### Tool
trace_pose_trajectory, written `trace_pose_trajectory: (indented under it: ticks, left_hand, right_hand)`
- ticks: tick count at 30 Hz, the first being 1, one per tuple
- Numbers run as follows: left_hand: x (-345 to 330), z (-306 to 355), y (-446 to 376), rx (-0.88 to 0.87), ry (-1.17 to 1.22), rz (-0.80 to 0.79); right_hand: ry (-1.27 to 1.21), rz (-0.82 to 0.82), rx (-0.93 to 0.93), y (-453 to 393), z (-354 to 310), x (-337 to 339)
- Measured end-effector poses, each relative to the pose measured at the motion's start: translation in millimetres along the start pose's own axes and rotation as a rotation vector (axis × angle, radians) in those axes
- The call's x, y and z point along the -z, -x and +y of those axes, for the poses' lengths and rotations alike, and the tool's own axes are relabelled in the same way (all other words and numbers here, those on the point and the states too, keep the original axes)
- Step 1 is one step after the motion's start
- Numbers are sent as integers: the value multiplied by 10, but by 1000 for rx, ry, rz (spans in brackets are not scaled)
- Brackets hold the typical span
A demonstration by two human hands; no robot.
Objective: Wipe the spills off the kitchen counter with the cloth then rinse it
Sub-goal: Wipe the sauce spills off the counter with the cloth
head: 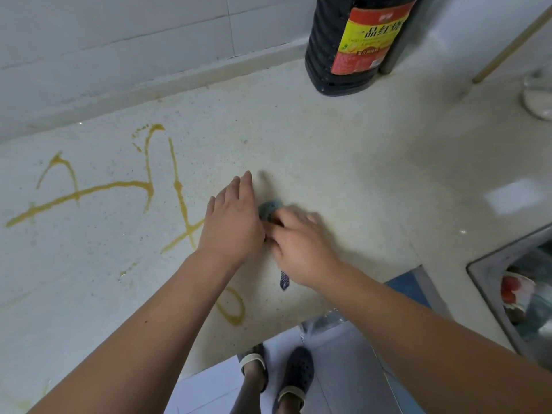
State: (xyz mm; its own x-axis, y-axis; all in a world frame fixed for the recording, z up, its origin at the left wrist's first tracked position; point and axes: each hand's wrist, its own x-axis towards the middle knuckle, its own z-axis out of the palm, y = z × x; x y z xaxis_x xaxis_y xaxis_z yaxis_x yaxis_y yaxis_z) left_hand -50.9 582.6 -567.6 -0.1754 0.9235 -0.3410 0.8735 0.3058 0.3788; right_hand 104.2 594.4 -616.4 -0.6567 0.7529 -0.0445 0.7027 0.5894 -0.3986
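Working the cloth (pixel 268 211) near the middle of the counter (pixel 343 150), the person has both hands on it: the left hand (pixel 231 221) lies flat with fingers straight, pressing down on the cloth's left side, while the right hand (pixel 301 246) is blurred, its fingers curled over the bunched blue fabric, so its grip seems closed on the cloth, though the blur leaves that uncertain. A dark strip (pixel 284 280) pokes out below the right wrist (likely a trailing end of the cloth). The yellow spills (pixel 98 189) run in streaks across the counter's left half, with a loop (pixel 233 309) near the front edge, all apparently unwiped. The likely risk is smearing: a small wadded cloth dragged through that much liquid could spread it rather than lift it, and a sweep toward the front edge could push drips onto the floor and the person's shoes (pixel 294 380). The dark bottle (pixel 352 43) at the back edge and the sink (pixel 490 282) at the right stand well apart from the hands.
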Motion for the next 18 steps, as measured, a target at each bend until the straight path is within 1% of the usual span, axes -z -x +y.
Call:
trace_pose_trajectory:
  ticks: [1,2,3,5,6,7,8,10,11,12,13,15,16,17,18]
  left_hand:
    - [-20,28,33,-6,-7,-2]
    - [-44,62,75,-13,-17,2]
    - [-68,90,107,-20,-25,11]
    - [-107,134,151,-14,-24,14]
    - [-117,160,171,-8,-20,7]
    - [-123,183,183,-7,-21,-1]
    - [-121,219,202,-10,-22,-6]
    - [-124,282,247,-17,-26,-1]
    - [-134,308,263,-21,-29,10]
    - [-147,331,277,-24,-33,20]
    - [-160,355,294,-23,-34,25]
    - [-188,391,314,-9,-30,12]
    - [-198,410,322,-7,-30,3]
    - [-213,430,329,-13,-32,-3]
    - [-237,468,331,-30,-37,-6]
  right_hand:
    - [36,-19,25,14,67,49]
    - [62,11,-48,-8,206,109]
    - [69,97,-203,-40,367,179]
    - [5,307,-611,-55,650,333]
    - [-9,329,-687,-19,648,330]
    - [2,293,-637,23,543,270]
    - [20,228,-507,91,375,183]
    - [53,74,-180,299,83,45]
    - [68,32,-107,343,127,58]
    - [87,35,-126,340,269,113]
    - [83,101,-257,331,446,205]
    - [-18,312,-669,375,772,365]
    - [-42,357,-754,429,779,366]
    - [-22,338,-685,476,671,308]
    - [-5,264,-535,553,513,220]
